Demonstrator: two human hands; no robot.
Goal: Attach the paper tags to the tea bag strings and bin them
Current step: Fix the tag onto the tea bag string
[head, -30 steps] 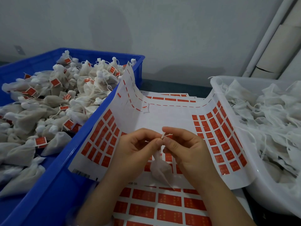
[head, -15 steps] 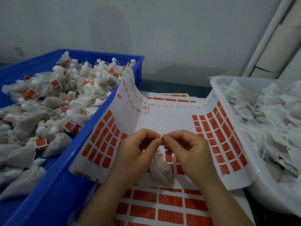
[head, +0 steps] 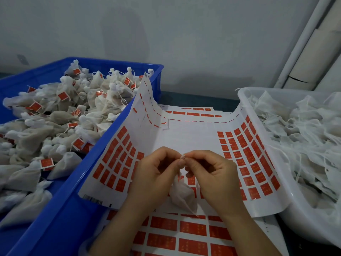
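Note:
My left hand and my right hand meet fingertip to fingertip over the sticker sheet. Between them they pinch a small red paper tag folded round the string of a tea bag. The white tea bag hangs below my fingers, between my wrists. Red tag stickers fill the sheet's left and right sides; its middle is bare white backing.
A blue bin on the left holds several tagged tea bags. A white tub on the right holds several untagged bags with loose strings. More sticker sheets lie under my forearms. A wall stands behind.
My fingertips have closed tighter on the tag, so less red shows. Both hands stay in about the same place, and the tea bag still hangs below.

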